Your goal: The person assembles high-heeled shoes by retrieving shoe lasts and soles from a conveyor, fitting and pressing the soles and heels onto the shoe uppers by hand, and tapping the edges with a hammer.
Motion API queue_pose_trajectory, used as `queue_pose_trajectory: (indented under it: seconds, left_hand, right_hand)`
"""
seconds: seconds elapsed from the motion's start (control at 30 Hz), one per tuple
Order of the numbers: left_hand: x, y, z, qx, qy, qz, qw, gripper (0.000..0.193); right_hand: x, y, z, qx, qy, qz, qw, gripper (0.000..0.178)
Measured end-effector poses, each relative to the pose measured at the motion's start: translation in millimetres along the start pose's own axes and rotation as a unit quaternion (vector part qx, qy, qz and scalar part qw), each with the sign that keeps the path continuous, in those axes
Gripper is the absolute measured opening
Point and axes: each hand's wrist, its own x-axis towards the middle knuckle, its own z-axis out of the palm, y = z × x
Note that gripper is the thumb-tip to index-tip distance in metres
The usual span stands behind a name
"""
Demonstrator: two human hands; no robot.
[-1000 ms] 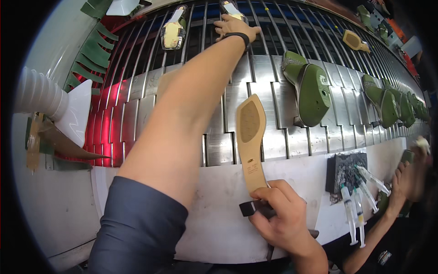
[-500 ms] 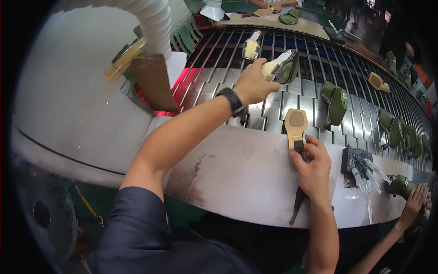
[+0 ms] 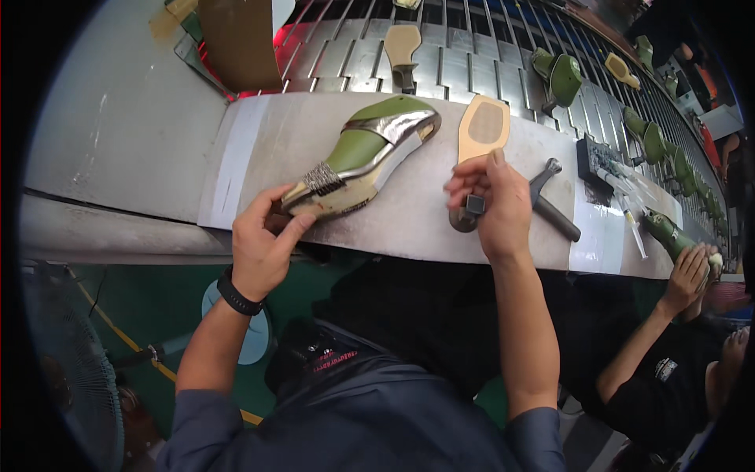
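Observation:
My left hand [image 3: 266,240] grips the narrow heel end of a green and metallic-silver shoe upper [image 3: 366,145] stretched over a last. The shoe is tilted above the worktable, its toe toward the far right and its pale underside partly showing. My right hand [image 3: 503,204] has curled fingers around the heel end of a tan heeled sole [image 3: 483,126], whose dark square heel tip shows beside the fingers. Part of that sole is hidden by the hand. Just right of my right hand, a hammer [image 3: 555,216] lies on the table.
Beyond the pale worktable [image 3: 259,149] runs a slatted metal conveyor [image 3: 440,67] carrying another heeled sole [image 3: 403,46] and several green shoes [image 3: 563,80]. Syringes [image 3: 625,189] lean at a dark box [image 3: 591,161]. At right, a co-worker's hands [image 3: 688,275] hold a green shoe.
My left hand has brought the shoe from the conveyor back over the table. The sole at my right hand has come slightly nearer. The view has tipped downward.

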Motion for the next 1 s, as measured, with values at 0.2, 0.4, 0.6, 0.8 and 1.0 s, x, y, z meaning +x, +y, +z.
queue_pose_trajectory:
  seconds: [0.2,0.4,0.6,0.8,1.0]
  left_hand:
    - [12.7,22.6,-29.1,-0.049,0.048,0.128,0.989,0.03]
    - [90.6,75.9,38.6,-0.176,0.098,0.24,0.95,0.035]
    - [118.6,96.4,47.7,-0.324,-0.011,0.233,0.917,0.043]
    - [119.2,101.8,38.5,-0.392,-0.078,0.196,0.896,0.04]
    - [105.5,131.5,51.2,-0.338,-0.208,0.153,0.905,0.056]
  right_hand:
    - [-9.7,19.6,22.5,-0.218,0.117,-0.068,0.966,0.049]
    - [-17.4,31.3,13.1,-0.199,0.155,-0.118,0.961,0.022]
    - [-87.4,29.2,-13.7,-0.369,0.145,-0.179,0.901,0.014]
    - [-214.2,39.7,-20.2,0.194,0.135,0.105,0.966,0.054]
    - [-179.7,31.4,0.2,0.104,0.135,0.111,0.979,0.029]
